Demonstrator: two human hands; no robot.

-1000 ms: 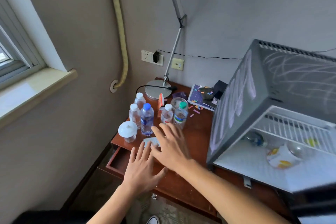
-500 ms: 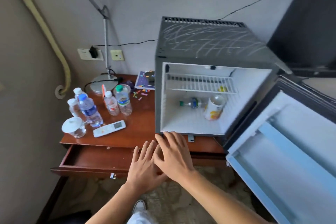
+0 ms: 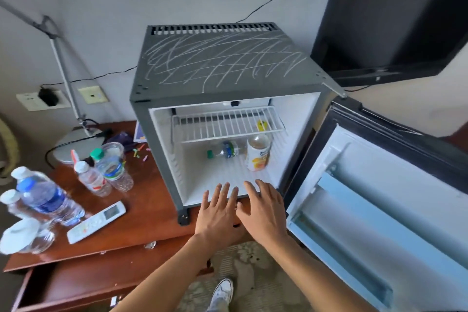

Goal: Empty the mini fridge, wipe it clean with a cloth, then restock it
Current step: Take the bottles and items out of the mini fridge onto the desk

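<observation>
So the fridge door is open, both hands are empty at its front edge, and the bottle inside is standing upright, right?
Not quite. In the head view the bottle lies on its side on the fridge floor, beside the upright can. The door is open; left hand and right hand are empty.

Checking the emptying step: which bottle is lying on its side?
The green-capped bottle inside the mini fridge, beside the juice carton; the desk bottles stand upright.

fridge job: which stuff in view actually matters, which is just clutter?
Job:
mini fridge, door open
wire shelf, yellow item on it
bottle lying inside
juice carton standing inside
left hand, right hand, both empty

Clutter:
remote
water bottles on desk
lamp
open drawer
TV
</observation>
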